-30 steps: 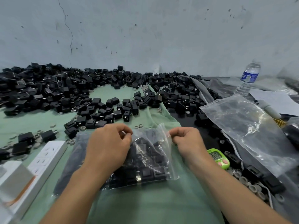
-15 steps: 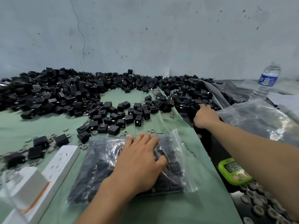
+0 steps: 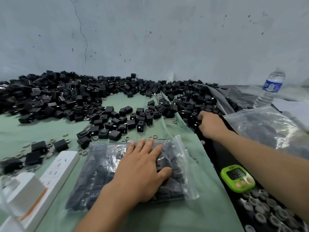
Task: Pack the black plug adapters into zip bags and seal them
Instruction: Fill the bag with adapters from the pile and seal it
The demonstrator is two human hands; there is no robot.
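"So, what takes up the most room?"

"One green cloth [image 3: 150, 215], and along its far side a single heap of black plug adapters [image 3: 66, 97], far too many to count. A few dozen strays lie loose nearer in."

"Bags?"

"Two. A larger clear bag [image 3: 267, 131] lies at the right with dark shapes inside. The smaller zip bag [image 3: 100, 173], packed full of adapters, lies flat on the cloth in front, its empty top end to the right. I cannot tell if it is sealed."

"And the two hands?"

"Well apart. The left hand [image 3: 142, 169] lies flat on the zip bag, fingers straight, pressing down. The right hand [image 3: 210, 126] is out at the heap's right end, fingers curled in among the adapters; whether they have closed on one I cannot tell."

"Smaller things?"

"One white power strip [image 3: 58, 171] just left of the zip bag, one water bottle [image 3: 270, 87] upright at the far right, and one green timer [image 3: 237, 178] beside the right forearm. Grey rings [image 3: 267, 213] are scattered about, too many to count."
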